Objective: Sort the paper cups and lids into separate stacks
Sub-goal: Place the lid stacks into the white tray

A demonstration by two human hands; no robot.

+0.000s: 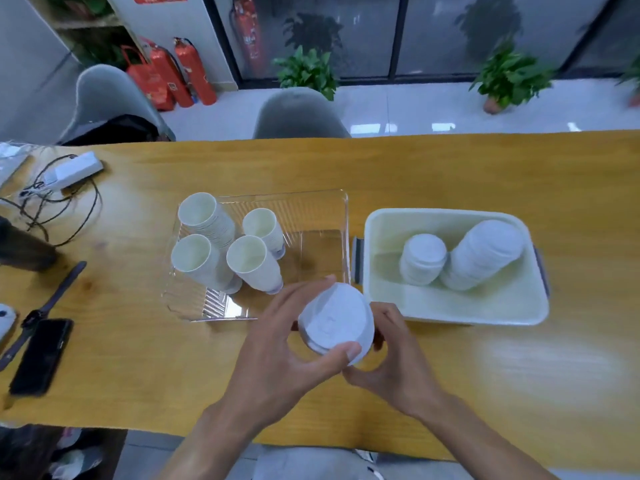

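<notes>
1. Head view looks down on a long wooden table [485,174], its grain running left to right; beyond it lie a pale glossy floor, two grey chairs [298,114], red fire extinguishers [194,72] by the wall and potted plants [509,77] before dark glass panels.
2. At the table's left end sit a white power strip [74,171] with tangled black cables, a dark smartwatch [52,299] and a black phone [43,355] lying flat.
3. A clear plastic tray [311,216] holds four stacks of white paper cups [252,261], mouths up, crowded in its left half.
4. Just right of it, a cream bin [457,306] with grey handles holds two stacks of white lids [481,258], one taller and leaning.
5. Near the table's front edge, between tray and bin, both hands hold a lidded cup [336,323], lid facing the camera.
6. The left hand [294,355] has its grip clamped on the lid's rim, thumb at the near edge, fingers over the far side.
7. The right hand [398,362] wraps the cup from below and the right; the cup's body is mostly hidden behind the lid and fingers.
</notes>
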